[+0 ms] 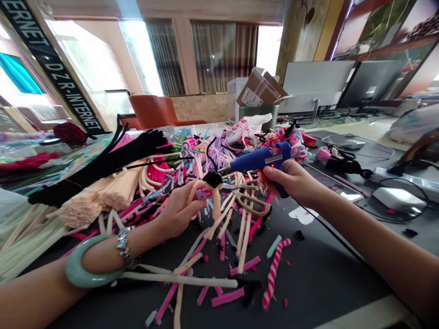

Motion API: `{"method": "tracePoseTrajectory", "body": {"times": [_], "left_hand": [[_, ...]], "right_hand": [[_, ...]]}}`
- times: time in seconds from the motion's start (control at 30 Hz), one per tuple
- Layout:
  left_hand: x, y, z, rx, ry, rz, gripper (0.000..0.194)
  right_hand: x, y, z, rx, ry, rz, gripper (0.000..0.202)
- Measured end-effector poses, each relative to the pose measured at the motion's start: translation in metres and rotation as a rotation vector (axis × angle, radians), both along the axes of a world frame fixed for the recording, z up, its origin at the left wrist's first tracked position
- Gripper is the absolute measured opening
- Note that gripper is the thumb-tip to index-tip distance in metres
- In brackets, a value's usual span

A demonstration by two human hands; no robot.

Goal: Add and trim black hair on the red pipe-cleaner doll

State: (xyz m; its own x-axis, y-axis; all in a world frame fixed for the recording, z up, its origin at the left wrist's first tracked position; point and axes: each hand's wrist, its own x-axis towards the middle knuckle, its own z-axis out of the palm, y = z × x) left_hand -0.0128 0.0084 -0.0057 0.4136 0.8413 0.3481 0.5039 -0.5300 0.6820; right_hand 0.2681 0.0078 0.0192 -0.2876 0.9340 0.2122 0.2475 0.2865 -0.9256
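Note:
Between the fingers of my left hand [181,208] is a small pipe cleaner doll [205,192] with a black top, a pink and purple middle and peach limbs. A thin black pipe cleaner [211,153] curls up from its top. My right hand [291,180] is wrapped round the handle of a blue glue gun [257,160]. The gun's nozzle points left and sits at the doll's black part; whether they touch I cannot tell. Below the gun lie scissors [252,204] with beige handles, among cut pipe cleaner pieces.
Bundles of black pipe cleaners [99,167] and peach pipe cleaners [116,192] lie at the left. A twisted pink-and-white stick [275,274] rests at the front. The glue gun's cord [336,237] runs toward the lower right. Behind stand a cardboard box [259,89] and monitors [315,84].

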Motion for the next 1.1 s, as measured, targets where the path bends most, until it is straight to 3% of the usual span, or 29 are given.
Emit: {"method": "tracePoseTrajectory", "body": {"times": [0.3, 1.1], "left_hand": [[0.0008, -0.0018, 0.0000, -0.059, -0.017, -0.014, 0.016], [-0.0018, 0.0001, -0.0028, -0.033, -0.014, -0.034, 0.012]], "right_hand": [[-0.0004, -0.0011, 0.0009, -0.012, -0.023, -0.020, 0.049], [0.0028, 0.0005, -0.0018, -0.014, -0.048, -0.070, 0.053]]}}
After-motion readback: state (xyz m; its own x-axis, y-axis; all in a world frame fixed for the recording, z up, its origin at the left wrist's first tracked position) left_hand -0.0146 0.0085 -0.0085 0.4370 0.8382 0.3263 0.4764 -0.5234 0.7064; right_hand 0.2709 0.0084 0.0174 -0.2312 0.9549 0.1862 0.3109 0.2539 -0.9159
